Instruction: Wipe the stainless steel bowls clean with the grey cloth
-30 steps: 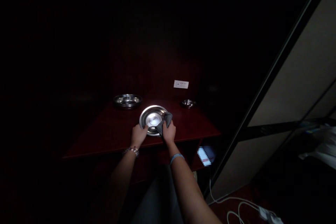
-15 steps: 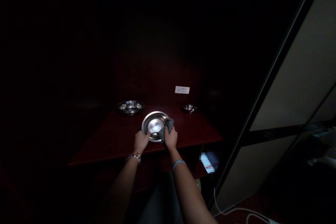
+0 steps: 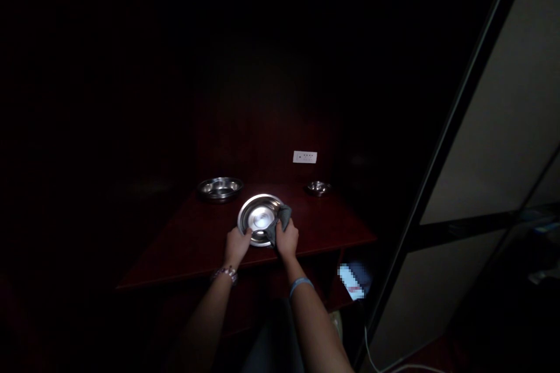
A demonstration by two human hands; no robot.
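Now | hands [image 3: 237,246] [image 3: 287,239]: left grips basin [image 3: 261,219], right clutches gray cloth [image 3: 284,213] | wall panel [image 3: 305,157] markings unreadable

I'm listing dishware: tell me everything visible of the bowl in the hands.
The bowl is round, shiny and silver, like steel, with a broad rim and a bright, flat-looking base. It is tilted, inside showing, near the front edge of the table; whether they touch is unclear. The left hand grips its rim; the right hand holds a gray cloth at its right side.
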